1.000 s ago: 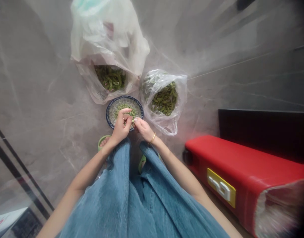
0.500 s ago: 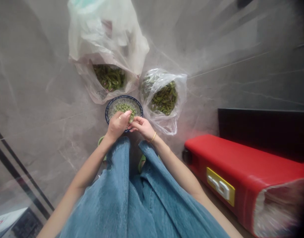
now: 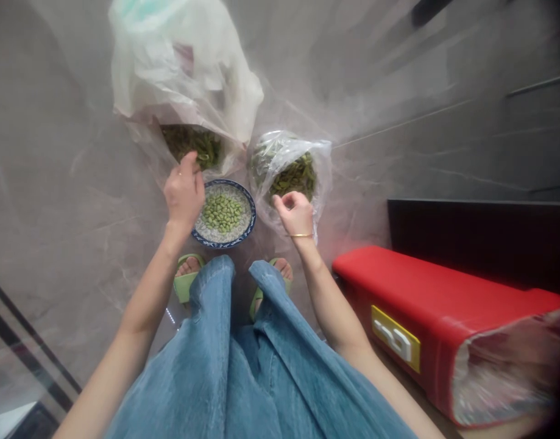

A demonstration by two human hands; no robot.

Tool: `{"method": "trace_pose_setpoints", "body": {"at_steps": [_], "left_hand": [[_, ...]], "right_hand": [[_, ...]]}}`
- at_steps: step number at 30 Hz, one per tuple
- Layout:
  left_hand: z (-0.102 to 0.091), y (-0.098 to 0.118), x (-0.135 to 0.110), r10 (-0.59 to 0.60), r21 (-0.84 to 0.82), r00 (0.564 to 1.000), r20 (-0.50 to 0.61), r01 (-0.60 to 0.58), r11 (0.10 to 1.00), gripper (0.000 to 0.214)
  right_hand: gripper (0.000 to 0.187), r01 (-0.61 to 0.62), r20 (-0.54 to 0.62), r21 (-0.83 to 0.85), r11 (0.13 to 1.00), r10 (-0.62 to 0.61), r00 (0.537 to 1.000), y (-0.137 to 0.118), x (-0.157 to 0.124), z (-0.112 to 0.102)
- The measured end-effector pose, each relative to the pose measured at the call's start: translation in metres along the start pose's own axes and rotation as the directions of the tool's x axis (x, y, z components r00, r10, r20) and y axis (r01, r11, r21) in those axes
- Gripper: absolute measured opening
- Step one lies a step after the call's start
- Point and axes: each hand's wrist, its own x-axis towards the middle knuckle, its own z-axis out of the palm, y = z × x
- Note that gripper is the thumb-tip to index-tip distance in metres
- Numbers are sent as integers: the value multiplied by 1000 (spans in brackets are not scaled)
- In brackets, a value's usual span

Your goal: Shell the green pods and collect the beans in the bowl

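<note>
My left hand [image 3: 184,194] reaches up to the mouth of a large white plastic bag [image 3: 183,67] holding green bean pods [image 3: 207,147]; its fingers are loosely stretched and nothing shows in them. My right hand [image 3: 296,211], with a gold bangle at the wrist, is curled closed at the near edge of a smaller clear bag [image 3: 285,145] of green pods [image 3: 297,174]; what it holds is hidden. Between the hands a blue-rimmed patterned bowl [image 3: 251,208] sits on the floor, with shelled green beans [image 3: 222,211] in it.
I sit over a grey marble-look floor [image 3: 69,201], blue denim legs [image 3: 243,366] and green sandals [image 3: 184,288] below the bowl. A long red box [image 3: 426,305] with a yellow label lies at the right, a dark panel behind it.
Both hands were pinched together over the bowl. They have parted: the left has gone up-left to the large bag, the right out to the small bag. The view shifted slightly.
</note>
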Motion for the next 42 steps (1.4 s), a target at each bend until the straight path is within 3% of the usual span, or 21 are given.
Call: {"method": "trace_pose_setpoints", "body": {"at_steps": [5, 9, 13, 17, 21, 26, 28, 33, 39, 42], "left_hand": [[6, 22, -39, 85, 7, 993, 83, -86, 996, 33], [10, 42, -55, 178, -26, 979, 102, -176, 984, 37], [15, 50, -61, 264, -45, 964, 28, -263, 964, 22], [17, 50, -63, 337, -60, 941, -16, -337, 940, 22], [17, 48, -63, 354, -136, 935, 18, -348, 927, 24], [16, 53, -63, 416, -277, 900, 129, -370, 887, 28], [16, 56, -63, 421, -303, 896, 142, -366, 880, 29], [17, 56, -63, 417, -343, 894, 163, -345, 874, 27], [17, 50, -65, 412, -342, 901, 138, -347, 873, 27], [17, 51, -65, 413, -334, 898, 152, -347, 876, 26]], "right_hand": [[16, -80, 103, -179, 981, 99, 990, 37, 28, 8], [23, -154, 9, -350, 924, 168, 986, 37, 28, 23], [22, -162, -3, -418, 894, 177, 984, 33, 26, 28], [17, -156, -13, -346, 925, 161, 987, 34, 24, 20], [18, -217, -53, -127, 968, 212, 976, 32, 14, 1], [29, -201, 76, 253, 946, 188, 979, 18, -2, -19], [34, -193, 118, 323, 926, 163, 979, 12, -4, -20], [25, -116, 0, 197, 973, 119, 993, 16, 5, -13], [31, -173, -119, 90, 981, 183, 976, 47, 20, -12], [22, -144, -62, -37, 989, 142, 988, 53, 19, -12]]}}
